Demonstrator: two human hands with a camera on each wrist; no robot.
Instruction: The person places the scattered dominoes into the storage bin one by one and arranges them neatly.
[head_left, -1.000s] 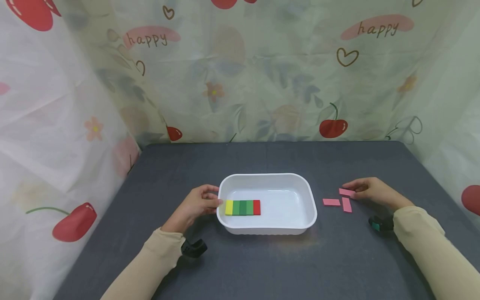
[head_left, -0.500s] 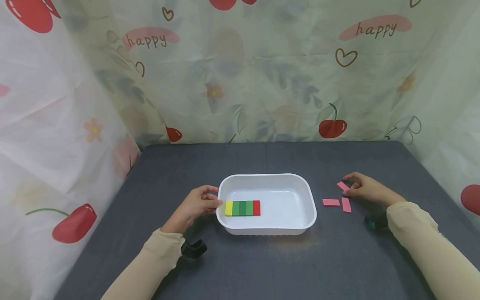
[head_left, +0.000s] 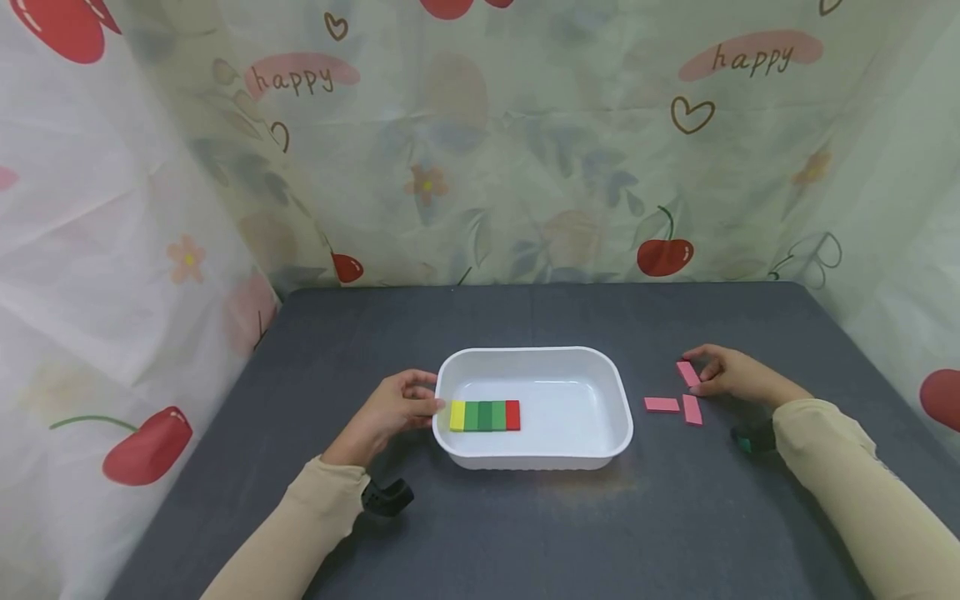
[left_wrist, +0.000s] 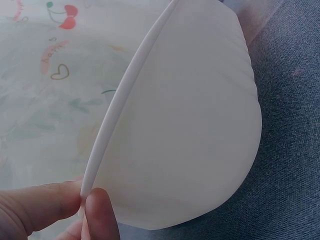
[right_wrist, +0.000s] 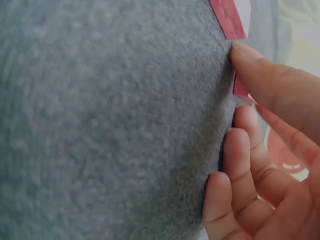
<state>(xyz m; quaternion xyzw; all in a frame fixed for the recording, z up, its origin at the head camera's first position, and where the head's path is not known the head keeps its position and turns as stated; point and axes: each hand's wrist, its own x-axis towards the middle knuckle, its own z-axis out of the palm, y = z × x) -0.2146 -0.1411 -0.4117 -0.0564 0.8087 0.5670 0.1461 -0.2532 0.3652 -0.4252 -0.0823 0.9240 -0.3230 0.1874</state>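
Note:
My left hand [head_left: 386,410] pinches the left rim of a white plastic tray [head_left: 573,408]; the left wrist view shows thumb and finger on either side of that rim [left_wrist: 117,105]. Inside the tray lies a tight row: a yellow block [head_left: 457,416], several green blocks [head_left: 485,416] and a red block [head_left: 513,415]. Right of the tray, my right hand [head_left: 738,379] holds a pink block [head_left: 687,373] by its ends between thumb and finger. Just in front of it lie a sideways pink block [head_left: 662,405] and a lengthwise pink block [head_left: 692,410].
A dark grey cloth covers the table [head_left: 525,533]. A printed curtain [head_left: 480,167] hangs behind it and at both sides. Each wrist carries a black camera band, such as the left band [head_left: 387,497].
The right hand has shifted slightly away and turned its pink block from sideways to nearly lengthwise, above the lengthwise one. Left hand, tray and the row inside have stayed put.

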